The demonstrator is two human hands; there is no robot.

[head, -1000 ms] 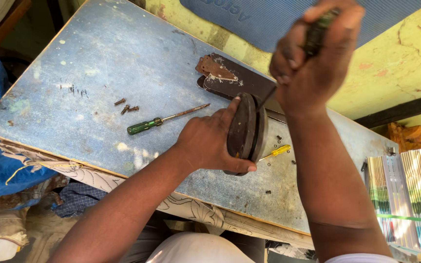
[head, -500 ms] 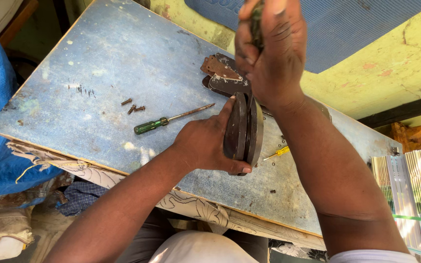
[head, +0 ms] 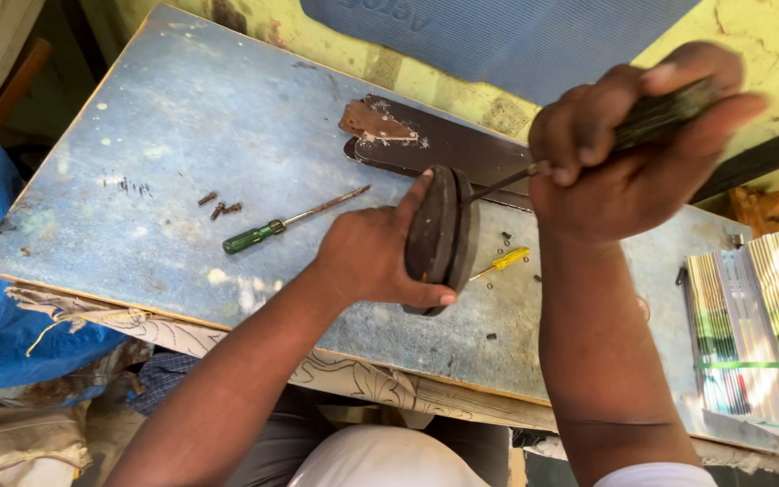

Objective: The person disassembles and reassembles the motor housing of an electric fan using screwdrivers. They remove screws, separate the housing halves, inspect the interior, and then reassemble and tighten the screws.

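On the blue surface [head: 182, 117] the left hand [head: 367, 257] grips 2 dark discs [head: 442, 239] upright. Right hand [head: 628, 153] clenches a tool [head: 507, 183] prying their seam — discs not yet apart, loose screws [head: 218, 207] already out.

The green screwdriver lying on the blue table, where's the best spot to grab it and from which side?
Probably the green handle of the screwdriver, from above: it lies flat, thicker than the thin metal shaft, with bare table around it and both hands busy elsewhere.

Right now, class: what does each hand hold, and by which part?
The left hand grips the dark oval piece standing on edge, thumb over its top edge and fingers beneath. The right hand grasps a dark-handled tool by its handle, the shaft touching the piece.
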